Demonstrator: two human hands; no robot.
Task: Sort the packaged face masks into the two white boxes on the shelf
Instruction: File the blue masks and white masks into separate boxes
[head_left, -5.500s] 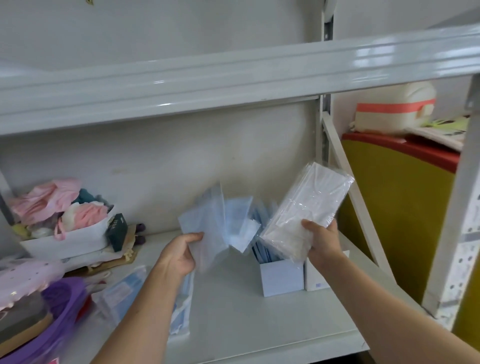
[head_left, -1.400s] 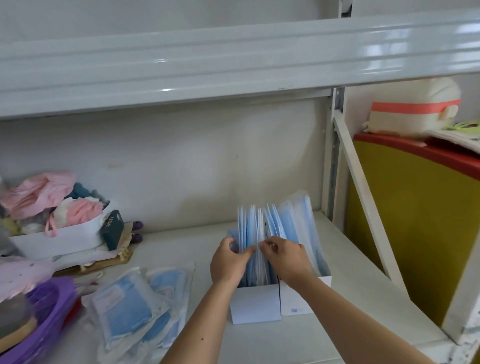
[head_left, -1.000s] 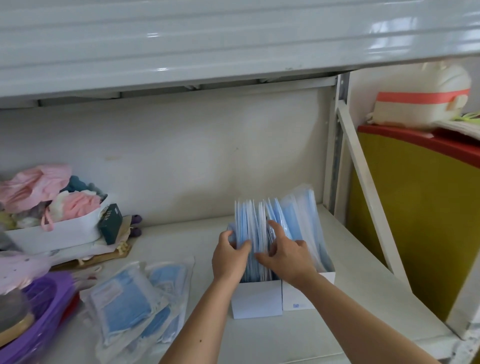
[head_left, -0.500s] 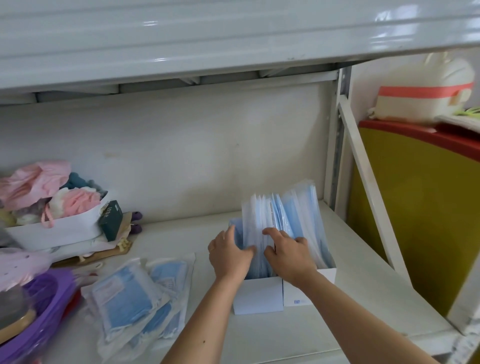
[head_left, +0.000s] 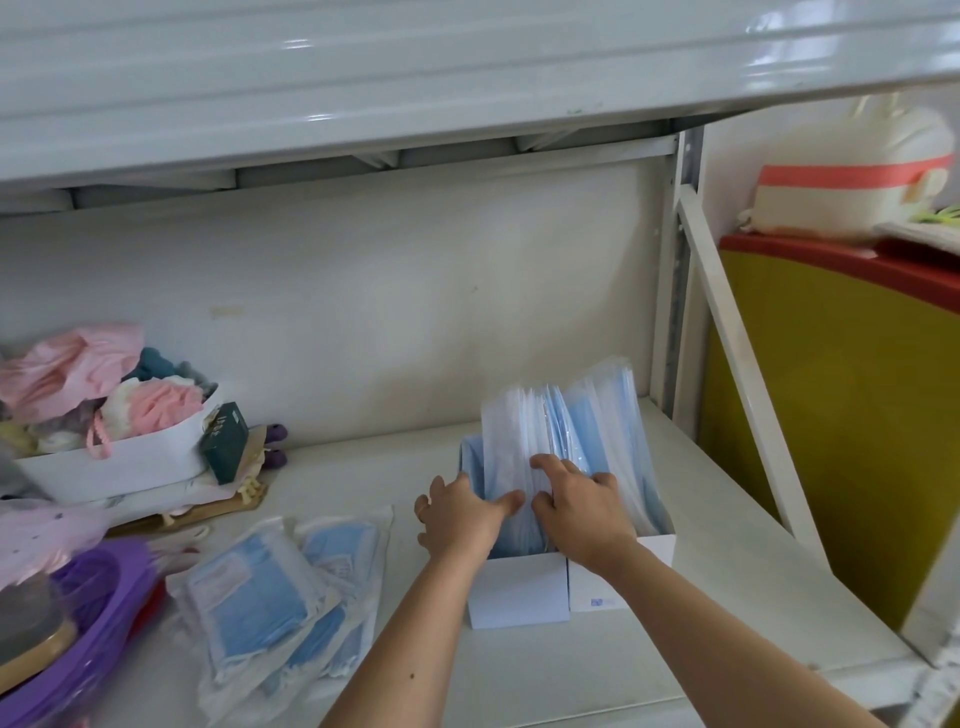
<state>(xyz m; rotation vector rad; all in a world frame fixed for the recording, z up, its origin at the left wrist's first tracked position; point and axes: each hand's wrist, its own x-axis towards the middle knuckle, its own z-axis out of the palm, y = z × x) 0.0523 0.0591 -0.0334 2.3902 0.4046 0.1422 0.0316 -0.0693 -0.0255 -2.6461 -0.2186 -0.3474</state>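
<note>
Two white boxes stand side by side on the shelf, the left box (head_left: 519, 592) and the right box (head_left: 649, 556). Both are stuffed with upright packaged blue face masks (head_left: 566, 421). My left hand (head_left: 460, 517) rests on the left box's rim, its thumb pressing against the packets. My right hand (head_left: 582, 501) has its fingers pushed in among the packets, parting them. A loose pile of packaged blue masks (head_left: 275, 592) lies flat on the shelf to the left.
A white tray (head_left: 119, 467) of pink and white fabric items sits at the back left, with a dark green box (head_left: 224, 441) leaning on it. A purple basin (head_left: 98, 608) is at the front left. The upper shelf (head_left: 415, 78) hangs overhead. A yellow panel (head_left: 841, 441) stands right.
Earlier my hands held packets in the air; those are now in the boxes. Over the last second both hands slid lower among the upright packets, and my view dropped slightly.
</note>
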